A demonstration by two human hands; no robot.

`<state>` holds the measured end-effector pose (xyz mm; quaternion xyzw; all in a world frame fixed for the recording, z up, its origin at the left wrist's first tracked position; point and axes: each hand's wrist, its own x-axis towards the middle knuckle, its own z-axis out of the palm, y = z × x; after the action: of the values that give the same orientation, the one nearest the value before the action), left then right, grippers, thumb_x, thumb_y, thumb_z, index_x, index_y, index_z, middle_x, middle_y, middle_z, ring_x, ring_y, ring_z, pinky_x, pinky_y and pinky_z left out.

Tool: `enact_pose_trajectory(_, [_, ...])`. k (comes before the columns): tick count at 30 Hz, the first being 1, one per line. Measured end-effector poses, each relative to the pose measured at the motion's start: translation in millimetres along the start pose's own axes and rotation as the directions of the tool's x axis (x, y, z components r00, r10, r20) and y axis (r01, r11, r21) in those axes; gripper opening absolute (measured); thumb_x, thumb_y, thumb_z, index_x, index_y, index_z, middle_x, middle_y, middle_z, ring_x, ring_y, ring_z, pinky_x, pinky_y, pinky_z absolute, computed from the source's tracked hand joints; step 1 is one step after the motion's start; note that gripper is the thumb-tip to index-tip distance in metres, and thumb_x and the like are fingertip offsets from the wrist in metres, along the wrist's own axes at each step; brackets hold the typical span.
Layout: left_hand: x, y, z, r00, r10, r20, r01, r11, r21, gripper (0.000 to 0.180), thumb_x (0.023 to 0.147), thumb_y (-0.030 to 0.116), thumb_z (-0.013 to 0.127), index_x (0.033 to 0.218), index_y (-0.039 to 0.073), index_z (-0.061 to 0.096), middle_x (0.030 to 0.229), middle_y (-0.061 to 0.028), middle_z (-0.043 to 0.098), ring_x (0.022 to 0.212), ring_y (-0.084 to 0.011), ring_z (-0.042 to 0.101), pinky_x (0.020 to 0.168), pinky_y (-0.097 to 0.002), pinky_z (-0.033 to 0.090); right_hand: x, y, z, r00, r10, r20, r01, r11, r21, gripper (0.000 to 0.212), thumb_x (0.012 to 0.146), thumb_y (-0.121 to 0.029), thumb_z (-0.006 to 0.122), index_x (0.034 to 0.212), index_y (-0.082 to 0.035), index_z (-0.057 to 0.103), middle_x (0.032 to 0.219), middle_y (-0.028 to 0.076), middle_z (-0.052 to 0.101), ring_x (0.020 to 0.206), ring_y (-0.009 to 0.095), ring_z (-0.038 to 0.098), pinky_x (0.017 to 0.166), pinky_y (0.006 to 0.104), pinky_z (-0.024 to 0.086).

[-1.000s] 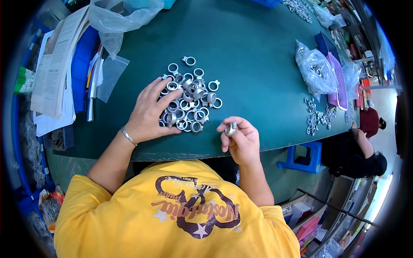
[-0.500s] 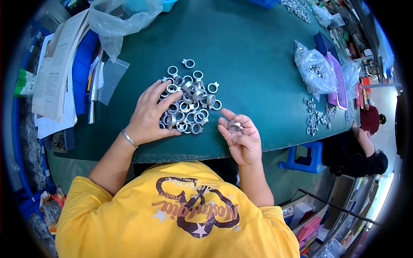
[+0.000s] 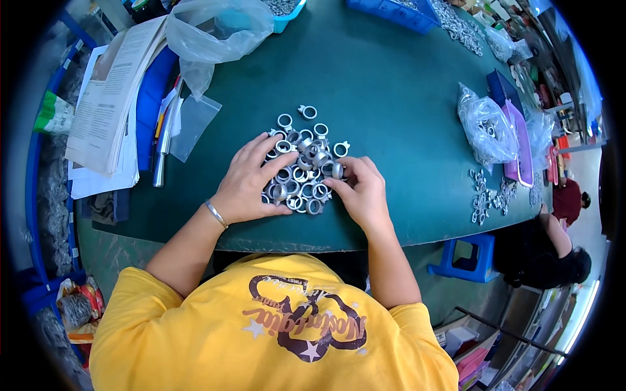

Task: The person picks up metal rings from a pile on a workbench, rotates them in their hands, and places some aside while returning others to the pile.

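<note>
A loose heap of silver metal rings (image 3: 300, 189), several with a small lug on the side, lies on the green table in front of me. My left hand (image 3: 246, 186) rests along the heap's left side with its fingers spread, touching the rings there. At the right edge of the heap, my right hand (image 3: 366, 194) pinches one metal ring (image 3: 337, 171) between thumb and fingers. One ring (image 3: 308, 112) sits a little apart at the far side of the heap.
Papers (image 3: 107, 111), pens and a clear bag (image 3: 195, 127) lie at the left. A plastic bag (image 3: 486, 127), a purple tray (image 3: 519, 146) and more small rings (image 3: 481, 199) are at the right. A blue stool (image 3: 464, 257) stands below; a person (image 3: 541, 251) is beyond it.
My right hand has turned over and moved from beside the table edge to the heap's right side, bringing its ring there. My left hand stays at the heap. The whole view has shifted slightly.
</note>
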<state>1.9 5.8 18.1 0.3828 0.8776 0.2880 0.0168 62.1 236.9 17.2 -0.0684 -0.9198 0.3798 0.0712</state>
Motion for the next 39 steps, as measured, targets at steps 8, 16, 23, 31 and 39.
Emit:
enact_pose_trajectory(8, [-3,-1,2,1.000,-0.017,0.017,0.017,1.000,0.013,0.091,0.052,0.034,0.087,0.133,0.020,0.047,0.143,-0.0146,0.033,0.135,-0.0377,0.028,0.108,-0.0490,0.027,-26,3,-12,0.964,0.136,0.228,-0.265,0.516,0.814,0.030,0.085,-0.003,0.065,0.115,-0.003,0.061,0.080,-0.001,0.052,0.057,0.008,0.046,0.051,0.0199,0.038])
enact_pose_trajectory(16, [0,0,1,1.000,0.000,0.000,0.000,1.000,-0.020,0.089,0.053,0.034,0.087,0.132,0.023,0.048,0.141,-0.0149,0.034,0.133,-0.0389,0.029,0.107,-0.0496,0.027,-39,7,-9,0.961,0.136,0.241,-0.270,0.264,0.926,0.025,0.096,-0.009,0.050,0.117,0.003,0.056,0.081,0.004,0.054,0.058,0.010,0.051,0.045,0.0185,0.032])
enact_pose_trajectory(23, [-2,-2,3,1.000,-0.005,0.019,0.005,1.000,0.028,0.094,0.050,0.033,0.089,0.134,0.021,0.047,0.143,-0.0139,0.033,0.134,-0.0371,0.029,0.108,-0.0474,0.027,-41,5,-14,0.945,0.164,0.282,-0.316,0.245,0.917,0.025,0.095,-0.006,0.047,0.116,0.004,0.055,0.074,0.006,0.054,0.053,0.012,0.048,0.043,0.0205,0.032])
enact_pose_trajectory(31, [-1,0,3,0.999,-0.026,0.024,0.025,0.999,0.031,0.089,0.053,0.036,0.087,0.132,0.024,0.048,0.142,-0.0152,0.034,0.134,-0.0375,0.029,0.108,-0.0484,0.027,-42,20,-15,0.795,-0.016,0.606,-0.511,-0.556,0.656,0.038,0.090,-0.013,0.035,0.118,0.004,0.054,0.056,0.005,0.043,0.040,0.014,0.034,0.038,0.0256,0.029])
enact_pose_trajectory(39, [-1,-1,3,0.999,-0.024,0.026,0.023,0.999,0.026,0.089,0.054,0.038,0.087,0.133,0.025,0.048,0.143,-0.0139,0.033,0.134,-0.0372,0.029,0.108,-0.0486,0.027,-46,17,-15,0.827,0.020,0.561,-0.508,-0.399,0.763,0.038,0.089,-0.012,0.036,0.116,0.006,0.053,0.053,0.005,0.043,0.038,0.015,0.035,0.038,0.0264,0.029])
